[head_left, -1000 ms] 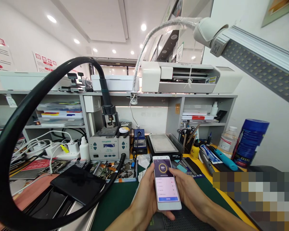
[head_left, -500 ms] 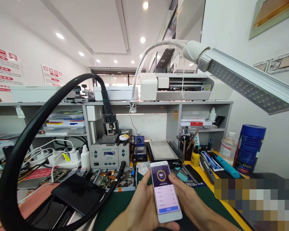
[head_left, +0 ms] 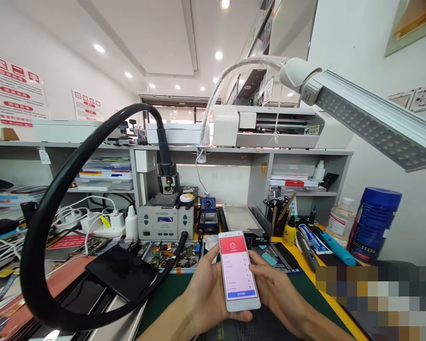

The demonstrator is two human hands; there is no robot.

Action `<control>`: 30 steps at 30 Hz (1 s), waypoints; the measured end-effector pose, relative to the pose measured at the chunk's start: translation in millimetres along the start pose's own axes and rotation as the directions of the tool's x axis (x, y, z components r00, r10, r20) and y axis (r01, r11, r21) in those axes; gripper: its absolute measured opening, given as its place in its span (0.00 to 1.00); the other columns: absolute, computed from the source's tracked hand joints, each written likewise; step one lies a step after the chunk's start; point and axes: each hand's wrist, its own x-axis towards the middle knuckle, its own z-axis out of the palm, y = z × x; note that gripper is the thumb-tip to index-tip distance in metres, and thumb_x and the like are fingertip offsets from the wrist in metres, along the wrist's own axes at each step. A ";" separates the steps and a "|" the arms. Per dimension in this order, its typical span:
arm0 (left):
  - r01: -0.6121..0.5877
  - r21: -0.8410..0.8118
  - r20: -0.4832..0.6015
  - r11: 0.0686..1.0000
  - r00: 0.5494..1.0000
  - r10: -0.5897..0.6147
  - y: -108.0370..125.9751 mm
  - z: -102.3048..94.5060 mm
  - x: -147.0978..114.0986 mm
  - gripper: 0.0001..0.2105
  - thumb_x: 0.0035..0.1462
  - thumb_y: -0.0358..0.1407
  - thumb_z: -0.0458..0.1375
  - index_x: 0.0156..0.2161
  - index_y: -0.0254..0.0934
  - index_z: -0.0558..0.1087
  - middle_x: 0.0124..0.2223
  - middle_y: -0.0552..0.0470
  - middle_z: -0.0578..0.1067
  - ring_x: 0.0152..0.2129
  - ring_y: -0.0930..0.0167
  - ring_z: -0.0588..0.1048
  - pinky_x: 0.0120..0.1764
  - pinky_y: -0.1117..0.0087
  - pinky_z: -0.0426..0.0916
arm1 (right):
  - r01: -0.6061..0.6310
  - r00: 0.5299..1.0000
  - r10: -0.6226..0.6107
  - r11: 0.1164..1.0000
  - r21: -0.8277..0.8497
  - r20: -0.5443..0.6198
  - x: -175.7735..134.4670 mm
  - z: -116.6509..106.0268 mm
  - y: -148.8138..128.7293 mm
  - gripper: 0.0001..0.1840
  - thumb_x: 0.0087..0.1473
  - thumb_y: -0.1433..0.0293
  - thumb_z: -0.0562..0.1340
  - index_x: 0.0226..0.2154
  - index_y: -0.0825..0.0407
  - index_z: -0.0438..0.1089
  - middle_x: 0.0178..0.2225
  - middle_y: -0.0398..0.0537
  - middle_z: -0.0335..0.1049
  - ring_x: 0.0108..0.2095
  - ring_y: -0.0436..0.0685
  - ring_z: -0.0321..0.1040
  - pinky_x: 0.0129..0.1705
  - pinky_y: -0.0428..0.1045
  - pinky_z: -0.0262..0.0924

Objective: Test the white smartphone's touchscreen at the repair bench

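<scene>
A white smartphone (head_left: 239, 272) is held upright and tilted back over the green mat, its lit screen facing me. The screen shows a red band at the top, a list with small marks, and a blue bar at the bottom. My left hand (head_left: 208, 289) wraps the phone from the left, thumb along its edge and fingertips showing below it. On the other side, my right hand (head_left: 275, 284) is closed against the right edge, its thumb and fingers bent there. The fingers behind the phone are hidden.
A thick black hose (head_left: 35, 222) loops across the left. Behind stand a grey hot-air station (head_left: 165, 222), a tray of circuit boards (head_left: 156, 258) and a flat heating plate (head_left: 241, 220). A dark tablet (head_left: 122, 272) lies left; a lamp (head_left: 372, 118) hangs at upper right.
The phone's screen has gone from a purple header with a 100 dial to a red header with a longer list. My right thumb has drawn back from the screen to the edge.
</scene>
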 end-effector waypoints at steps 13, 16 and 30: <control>0.022 0.050 -0.033 0.999 0.999 -0.020 2.5 -5.6 2.1 0.34 0.57 0.61 0.52 0.50 0.31 0.76 0.46 0.37 0.76 0.33 0.61 0.76 0.29 0.60 0.75 | -0.005 1.000 0.007 0.972 -0.236 0.009 0.0 -3.1 0.5 0.43 0.34 0.80 0.59 0.57 0.47 0.61 0.44 0.44 0.76 0.44 0.59 0.68 0.41 0.50 0.60; 0.024 0.053 -0.038 0.998 0.999 -0.022 1.2 -7.1 2.6 0.34 0.57 0.61 0.51 0.49 0.30 0.76 0.46 0.36 0.76 0.32 0.61 0.76 0.28 0.60 0.75 | -0.004 1.000 0.011 0.970 -0.243 0.029 -0.4 -0.4 -1.6 0.44 0.34 0.80 0.60 0.58 0.46 0.59 0.45 0.44 0.75 0.46 0.59 0.68 0.43 0.50 0.60; 0.041 0.074 -0.060 0.996 0.998 -0.037 1.3 -9.4 1.4 0.35 0.55 0.63 0.53 0.51 0.32 0.76 0.45 0.37 0.77 0.33 0.59 0.78 0.31 0.59 0.76 | -0.028 0.993 0.054 0.971 -0.238 0.106 2.6 -2.5 -4.7 0.46 0.31 0.84 0.59 0.56 0.45 0.58 0.44 0.41 0.73 0.47 0.59 0.68 0.43 0.50 0.61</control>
